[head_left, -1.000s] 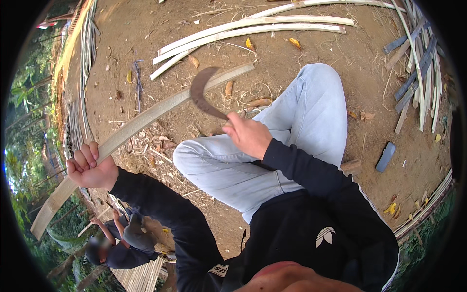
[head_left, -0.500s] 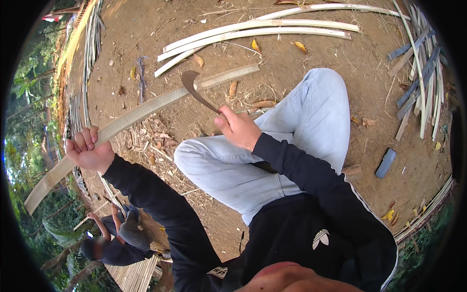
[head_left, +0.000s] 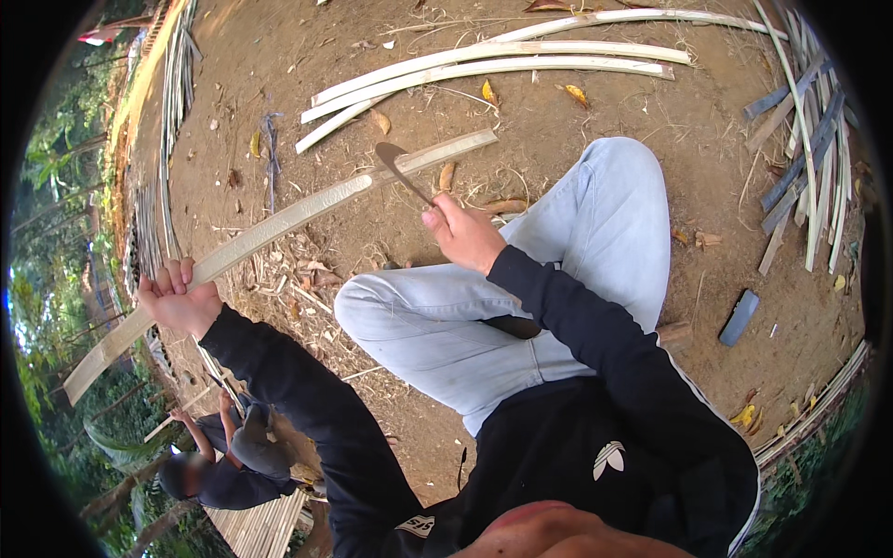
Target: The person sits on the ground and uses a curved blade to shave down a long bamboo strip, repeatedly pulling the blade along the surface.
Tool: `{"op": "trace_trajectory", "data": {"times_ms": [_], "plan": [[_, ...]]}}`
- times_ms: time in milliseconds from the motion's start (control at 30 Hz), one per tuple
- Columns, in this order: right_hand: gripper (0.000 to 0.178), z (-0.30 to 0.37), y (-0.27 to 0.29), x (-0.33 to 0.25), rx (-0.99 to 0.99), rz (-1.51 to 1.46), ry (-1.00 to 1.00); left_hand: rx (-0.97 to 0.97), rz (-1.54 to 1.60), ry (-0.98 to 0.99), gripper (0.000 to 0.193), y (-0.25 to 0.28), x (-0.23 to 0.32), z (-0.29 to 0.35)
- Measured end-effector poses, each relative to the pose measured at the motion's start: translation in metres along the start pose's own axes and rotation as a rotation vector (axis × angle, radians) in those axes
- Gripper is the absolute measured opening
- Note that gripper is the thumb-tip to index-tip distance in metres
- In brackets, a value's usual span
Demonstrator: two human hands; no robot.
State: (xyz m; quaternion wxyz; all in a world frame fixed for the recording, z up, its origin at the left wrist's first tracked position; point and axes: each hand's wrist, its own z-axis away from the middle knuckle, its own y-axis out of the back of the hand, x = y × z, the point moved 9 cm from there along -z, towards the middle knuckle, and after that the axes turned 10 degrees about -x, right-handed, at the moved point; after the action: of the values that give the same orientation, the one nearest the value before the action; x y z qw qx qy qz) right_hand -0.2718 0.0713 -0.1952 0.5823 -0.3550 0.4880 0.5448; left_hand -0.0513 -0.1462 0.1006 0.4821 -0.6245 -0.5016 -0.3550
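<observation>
My left hand (head_left: 181, 299) is closed around a long pale bamboo strip (head_left: 279, 216), toward its lower-left end. The strip slants from the left up to the bare ground ahead of my knees. In my right hand (head_left: 465, 239) is the handle of a curved, hooked knife (head_left: 403, 171), the fingers wrapped round it. Its dark blade crosses the strip near the far end; whether the edge touches the strip I cannot tell. A lighter, smoother patch of the strip begins just left of the blade.
Cut bamboo strips (head_left: 493, 67) lie on the dirt ahead, and a pile of slats (head_left: 819, 158) is at the far right. A blue-grey block (head_left: 739, 317) rests right of my knee. Another person (head_left: 228, 465) sits at lower left. Shavings (head_left: 312, 279) litter the ground.
The knife has moved right along the strip and its blade has turned, now looking narrower. My left hand and the strip's near end have shifted slightly right.
</observation>
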Motion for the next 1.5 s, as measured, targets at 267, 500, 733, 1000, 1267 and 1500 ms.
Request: {"op": "trace_trajectory", "data": {"times_ms": [267,500,733,1000,1267,1500], "plan": [[0.032,0.003,0.003,0.001,0.052,0.072,0.024,-0.008,0.001,-0.012,0.032,0.011,-0.006,-0.008],[0.031,0.014,0.011,-0.014,-0.007,0.177,-0.023,-0.005,0.036,0.008,0.029,0.021,-0.012,-0.008],[0.029,0.021,0.011,-0.016,0.033,0.17,0.047,-0.014,0.036,0.02,0.029,0.027,-0.017,-0.013],[0.029,0.016,0.014,-0.01,-0.015,0.111,0.046,-0.027,0.043,-0.002,0.027,0.014,-0.009,-0.011],[0.028,0.02,0.019,-0.014,0.007,0.133,0.025,-0.067,0.043,-0.004,0.031,0.0,-0.002,-0.007],[0.03,0.029,0.016,-0.035,0.018,0.173,0.16,-0.075,0.073,0.013,0.03,0.003,-0.004,-0.019]]}}
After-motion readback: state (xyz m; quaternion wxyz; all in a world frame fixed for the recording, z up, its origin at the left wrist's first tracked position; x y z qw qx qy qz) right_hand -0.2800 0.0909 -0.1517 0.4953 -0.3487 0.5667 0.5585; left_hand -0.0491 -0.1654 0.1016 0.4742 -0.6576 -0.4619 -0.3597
